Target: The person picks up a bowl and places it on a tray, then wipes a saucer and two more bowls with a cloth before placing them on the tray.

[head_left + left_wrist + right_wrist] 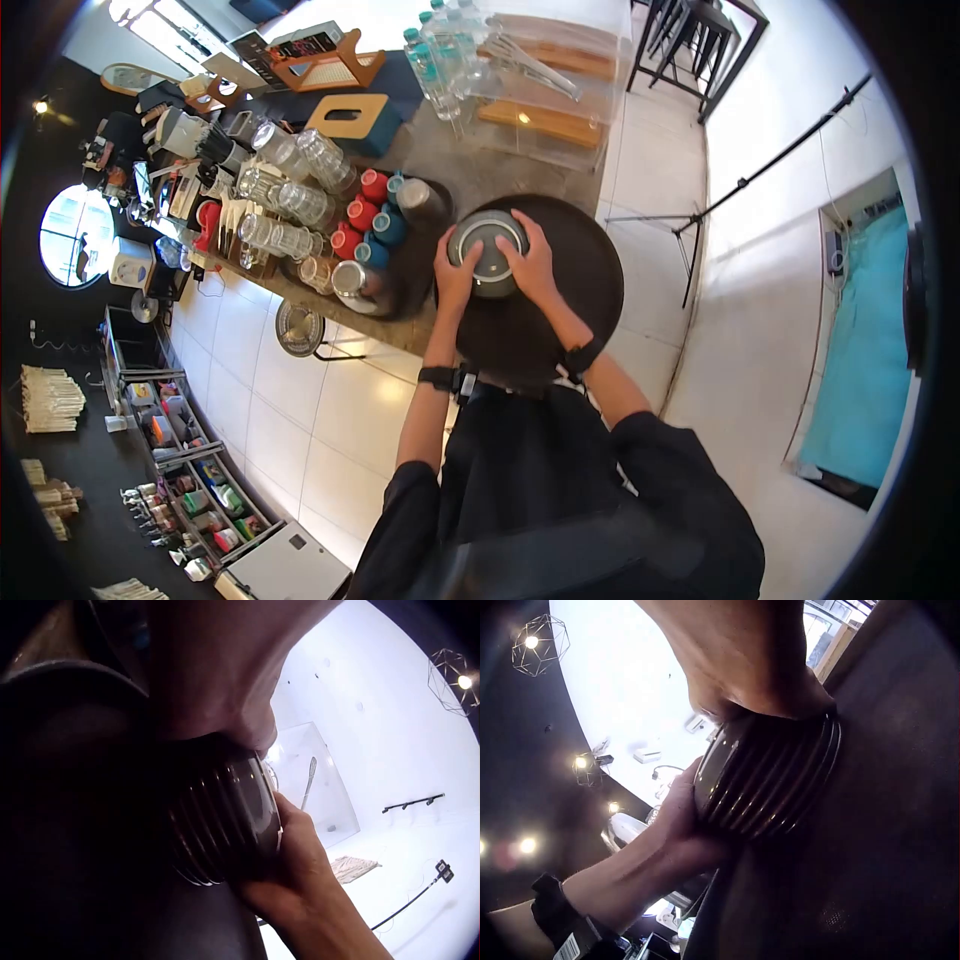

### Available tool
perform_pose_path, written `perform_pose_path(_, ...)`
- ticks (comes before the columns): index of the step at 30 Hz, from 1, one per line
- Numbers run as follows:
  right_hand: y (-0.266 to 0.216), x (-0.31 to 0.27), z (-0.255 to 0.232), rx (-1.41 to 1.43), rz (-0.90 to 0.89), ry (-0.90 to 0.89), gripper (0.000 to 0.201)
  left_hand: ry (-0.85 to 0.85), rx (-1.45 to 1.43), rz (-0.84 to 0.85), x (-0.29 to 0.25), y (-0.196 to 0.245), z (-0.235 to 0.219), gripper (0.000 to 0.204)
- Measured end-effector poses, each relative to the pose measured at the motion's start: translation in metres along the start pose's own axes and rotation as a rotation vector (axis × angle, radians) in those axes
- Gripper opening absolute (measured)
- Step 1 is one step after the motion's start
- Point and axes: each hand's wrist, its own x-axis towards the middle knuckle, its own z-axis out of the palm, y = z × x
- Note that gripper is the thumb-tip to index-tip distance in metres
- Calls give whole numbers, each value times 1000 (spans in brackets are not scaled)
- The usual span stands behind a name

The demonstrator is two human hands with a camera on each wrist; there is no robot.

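Note:
A grey, glossy round bowl (491, 268) with a ridged side sits within the dark round tray (585, 290) in the head view. My left hand (456, 268) holds its left side, and my right hand (534, 268) grips the right side, both thumbs lying over the top. Close rings show along the bowl's side (217, 817) in the left wrist view. From the other wrist, the same ridged side (769, 780) appears between the two hands, low over the tray's dark surface (870, 825).
Left of the tray stand red mugs (360, 212), blue mugs (388, 228), metal cups (418, 203) and stacked glasses (305, 205). Water bottles (430, 70) and a clear bin (550, 90) are farther back. A tripod (690, 222) stands on the floor at right.

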Motion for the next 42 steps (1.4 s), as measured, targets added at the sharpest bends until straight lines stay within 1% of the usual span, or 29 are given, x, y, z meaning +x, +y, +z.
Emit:
perform_pose_path(1, 5, 2, 3, -10, -13, 41, 60, 12, 2, 7, 8, 1, 1, 58)
perform_pose_path(2, 12, -12, 7, -20, 7, 74, 61, 30, 79, 5, 1, -3, -2, 62)
perform_pose_path(3, 2, -13, 4, -9, 41, 67, 61, 44, 162, -4, -10, -3, -7, 67)
perform_pose_path(5, -11, -18, -3, -155, -49, 29, 56, 74, 192, -55, -19, 10, -6, 67)
perform_pose_path(7, -20, -22, -8, -125, -26, 8, 56, 54, 198, -120, -20, 16, -4, 63)
perform_pose_path(8, -21, -26, -9, -104, -13, -5, 57, 38, 148, -116, -21, 21, -3, 61)
perform_pose_path(11, -14, -24, -11, -60, 12, -19, 61, 28, 187, -162, -20, 22, -4, 64)
perform_pose_path(13, -18, -23, -12, -77, 19, -13, 63, 10, 178, -138, -21, 15, -8, 66)
perform_pose_path(15, -23, -28, -12, -190, 20, -26, 60, -3, 158, -118, -23, 11, -10, 68)
perform_pose_path(17, -22, -29, -14, -258, -20, -8, 58, 44, 236, -21, -35, 7, -14, 71)
perform_pose_path(18, -22, -28, -15, -305, -55, 12, 57, 47, 221, -19, -43, 11, -18, 71)
perform_pose_path(19, -24, -28, -16, -313, -63, 13, 57, -6, 241, 66, -52, 18, -27, 68)
perform_pose_path(20, -27, -26, -17, -315, -102, 66, 55, -59, 263, 157, -61, 25, -37, 66)
perform_pose_path(21, -30, -26, -19, -315, -141, 119, 53, -57, 255, 166, -71, 30, -52, 66)
perform_pose_path(23, -38, -34, -21, -314, -119, 250, 41, -400, 16, 22, -99, 39, -93, 58)
perform_pose_path(25, -48, -49, -19, -156, -44, 442, 27, -546, -124, -146, -135, 59, -147, 48)
perform_pose_path(27, -79, -76, -14, -29, -30, 472, 22, -580, -106, -208, -169, 60, -207, 45)
perform_pose_path(29, -123, -109, 9, 10, -26, 457, 24, -452, -152, -266, -207, 48, -271, 40)
perform_pose_path(30, -145, -127, 25, 54, -14, 335, 24, -439, -158, -264, -226, 39, -299, 40)
perform_pose_path(32, -184, -161, 61, 113, 30, 80, 22, -113, -164, -302, -261, 28, -357, 27)
perform_pose_path(34, -207, -185, 112, 232, 49, -193, 16, 68, -120, -271, -285, 36, -411, 23)
perform_pose_path(35, -227, -200, 142, 134, 53, -304, 13, 180, -93, -258, -304, 43, -441, 21)
perform_pose_path(36, -249, -217, 171, 121, 77, -396, 14, 313, -124, -223, -322, 52, -463, 21)
perform_pose_path(37, -247, -228, 199, 207, 60, -541, 16, 425, -141, -196, -338, 61, -485, 20)
perform_pose_path(38, -255, -238, 228, 222, 98, -679, 20, 523, -145, -151, -351, 65, -504, 20)
perform_pose_path(39, -258, -248, 259, 269, 51, -784, 20, 614, -152, -108, -364, 69, -523, 20)
perform_pose_path(40, -246, -240, 297, 279, 82, -929, 19, 726, -149, -68, -358, 68, -535, 21)
perform_pose_path(41, -249, -247, 331, 268, 117, -1059, 18, 819, -153, -36, -366, 75, -547, 22)
perform_pose_path(42, -264, -259, 366, 279, 94, -1140, 18, 896, -182, -1, -376, 80, -561, 22)
